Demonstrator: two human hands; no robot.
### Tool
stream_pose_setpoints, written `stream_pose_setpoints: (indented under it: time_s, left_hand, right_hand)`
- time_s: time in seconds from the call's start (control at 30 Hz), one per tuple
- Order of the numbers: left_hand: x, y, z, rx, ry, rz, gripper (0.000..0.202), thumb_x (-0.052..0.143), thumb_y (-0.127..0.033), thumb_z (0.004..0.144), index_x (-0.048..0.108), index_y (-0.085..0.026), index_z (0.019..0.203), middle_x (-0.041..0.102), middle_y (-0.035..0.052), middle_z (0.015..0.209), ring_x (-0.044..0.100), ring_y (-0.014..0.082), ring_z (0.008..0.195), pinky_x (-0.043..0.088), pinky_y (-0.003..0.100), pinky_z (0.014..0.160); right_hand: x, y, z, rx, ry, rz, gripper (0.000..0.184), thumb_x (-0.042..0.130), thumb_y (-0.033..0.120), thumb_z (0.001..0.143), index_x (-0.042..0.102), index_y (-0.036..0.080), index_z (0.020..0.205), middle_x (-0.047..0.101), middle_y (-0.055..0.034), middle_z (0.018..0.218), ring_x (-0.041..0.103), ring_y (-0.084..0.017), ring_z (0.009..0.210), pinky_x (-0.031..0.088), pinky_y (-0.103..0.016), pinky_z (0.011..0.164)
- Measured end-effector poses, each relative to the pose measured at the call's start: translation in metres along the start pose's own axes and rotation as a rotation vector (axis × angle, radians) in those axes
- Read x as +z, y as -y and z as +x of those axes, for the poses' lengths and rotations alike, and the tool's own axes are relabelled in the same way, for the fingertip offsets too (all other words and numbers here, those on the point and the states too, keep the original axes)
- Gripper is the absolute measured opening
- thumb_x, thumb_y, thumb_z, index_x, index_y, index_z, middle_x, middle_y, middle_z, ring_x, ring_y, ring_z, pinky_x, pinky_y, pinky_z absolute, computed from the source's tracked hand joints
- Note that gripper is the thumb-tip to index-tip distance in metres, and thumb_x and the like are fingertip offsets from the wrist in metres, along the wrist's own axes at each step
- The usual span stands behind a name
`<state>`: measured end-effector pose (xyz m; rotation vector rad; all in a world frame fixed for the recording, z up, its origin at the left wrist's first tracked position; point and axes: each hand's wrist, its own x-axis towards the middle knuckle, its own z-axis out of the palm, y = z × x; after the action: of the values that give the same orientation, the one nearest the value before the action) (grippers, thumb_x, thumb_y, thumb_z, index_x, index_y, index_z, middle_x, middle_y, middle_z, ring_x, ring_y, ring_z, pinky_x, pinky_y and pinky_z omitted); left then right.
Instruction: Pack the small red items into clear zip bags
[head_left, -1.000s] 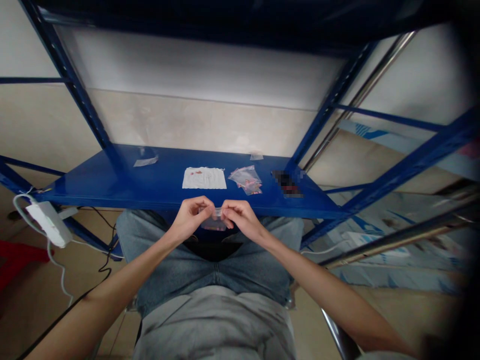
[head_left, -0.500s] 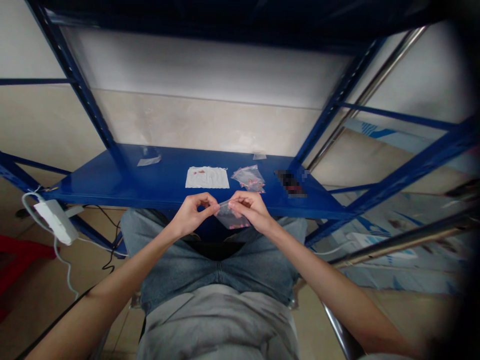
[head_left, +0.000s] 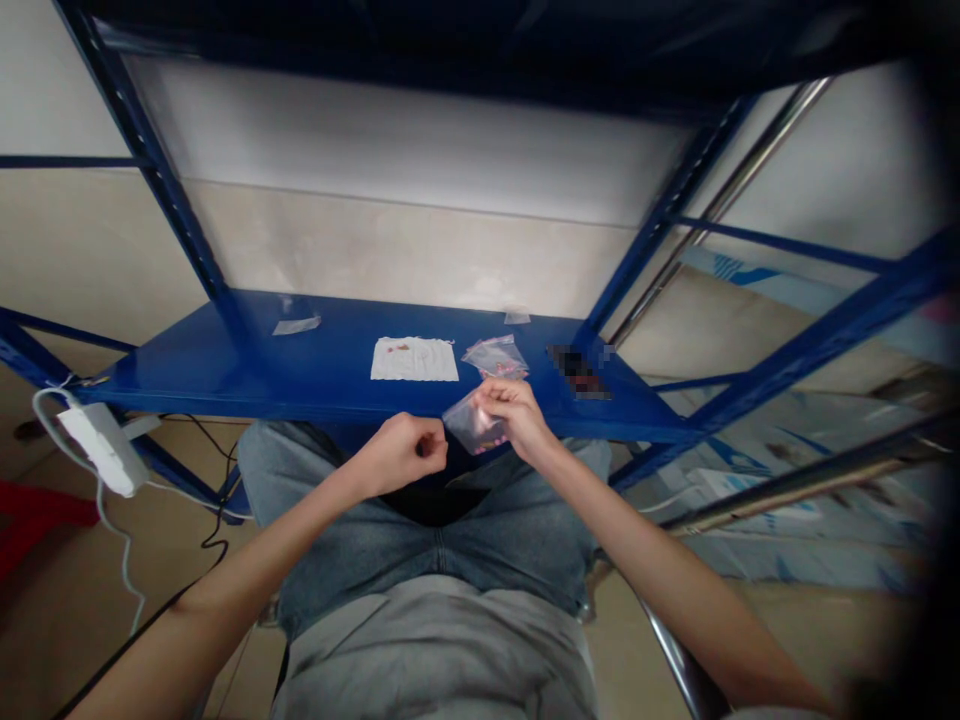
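Right hand (head_left: 514, 418) held a small clear zip bag (head_left: 472, 427), fingers (head_left: 495, 393) pinched narrow on its upper part. The bag hung in the air just in front of the blue steel shelf (head_left: 225, 375) edge, above the lap. Left hand (head_left: 399, 453) was just beside it, fingers curled into a fist; cannot tell if anything was inside. On the shelf: white paper sheet (head_left: 414, 359), a pile of clear bags (head_left: 496, 357).
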<state>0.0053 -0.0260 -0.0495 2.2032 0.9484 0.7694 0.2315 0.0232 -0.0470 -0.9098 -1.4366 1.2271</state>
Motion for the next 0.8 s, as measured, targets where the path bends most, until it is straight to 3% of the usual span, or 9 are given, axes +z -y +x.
stream_pose_setpoints:
  time_s: [0.13, 0.2, 0.33, 0.47, 0.7, 0.8]
  left_hand:
    - [0.015, -0.016, -0.004, 0.034, 0.064, 0.23, 0.016, 0.054, -0.019, 0.085, 0.055, -0.02, 0.069, 0.063, 0.0012, 0.064, 0.056, 0.0144, 0.058, 0.032, 0.026, 0.059]
    - [0.021, -0.021, -0.005, 0.064, 0.122, 0.25, 0.016, 0.052, -0.02, 0.086, 0.053, -0.02, 0.07, 0.061, 0.0012, 0.064, 0.054, 0.0148, 0.058, 0.031, 0.026, 0.059]
    - [0.026, -0.015, -0.004, 0.056, 0.165, 0.224, 0.017, 0.05, -0.021, 0.088, 0.049, -0.021, 0.071, 0.058, -0.0003, 0.064, 0.051, 0.0144, 0.057, 0.029, 0.026, 0.058]
    - [0.021, -0.006, -0.003, 0.019, 0.127, 0.161, 0.017, 0.05, -0.022, 0.088, 0.048, -0.021, 0.072, 0.057, -0.0015, 0.065, 0.052, 0.0136, 0.059, 0.03, 0.026, 0.06]
    - [0.018, 0.001, 0.0, 0.004, 0.122, 0.137, 0.017, 0.05, -0.022, 0.089, 0.05, -0.021, 0.073, 0.06, -0.0012, 0.066, 0.054, 0.013, 0.06, 0.033, 0.024, 0.06]
    - [0.02, 0.005, 0.002, 0.017, 0.135, 0.166, 0.017, 0.05, -0.021, 0.089, 0.05, -0.021, 0.072, 0.06, -0.0012, 0.066, 0.053, 0.0129, 0.061, 0.032, 0.024, 0.061]
  right_hand:
    - [-0.052, 0.018, 0.021, -0.149, -0.391, -0.003, 0.029, 0.073, 0.044, 0.077, 0.055, 0.022, 0.073, 0.046, 0.0057, 0.052, 0.038, -0.01, 0.04, 0.03, -0.024, 0.039]
    - [-0.074, 0.025, 0.031, -0.217, -0.46, -0.088, 0.032, 0.07, 0.05, 0.08, 0.054, 0.023, 0.077, 0.037, 0.0083, 0.048, 0.027, -0.008, 0.037, 0.022, -0.023, 0.037]
    - [-0.096, 0.02, 0.058, -0.188, -0.389, -0.259, 0.038, 0.07, 0.057, 0.079, 0.056, 0.022, 0.082, 0.035, 0.0094, 0.044, 0.023, -0.008, 0.036, 0.016, -0.023, 0.037]
    - [-0.102, 0.0, 0.098, -0.119, -0.324, -0.528, 0.038, 0.062, 0.057, 0.082, 0.06, 0.019, 0.084, 0.041, 0.0069, 0.046, 0.031, -0.009, 0.039, 0.022, -0.024, 0.04]
    - [-0.109, -0.017, 0.14, -0.076, -0.231, -0.917, 0.023, 0.075, 0.034, 0.073, 0.067, 0.016, 0.085, 0.059, -0.0007, 0.061, 0.053, -0.016, 0.061, 0.037, -0.027, 0.058]
    - [-0.103, -0.01, 0.141, -0.095, -0.223, -1.081, 0.026, 0.073, 0.028, 0.076, 0.069, 0.016, 0.097, 0.068, -0.0082, 0.086, 0.059, -0.023, 0.084, 0.042, -0.031, 0.074]
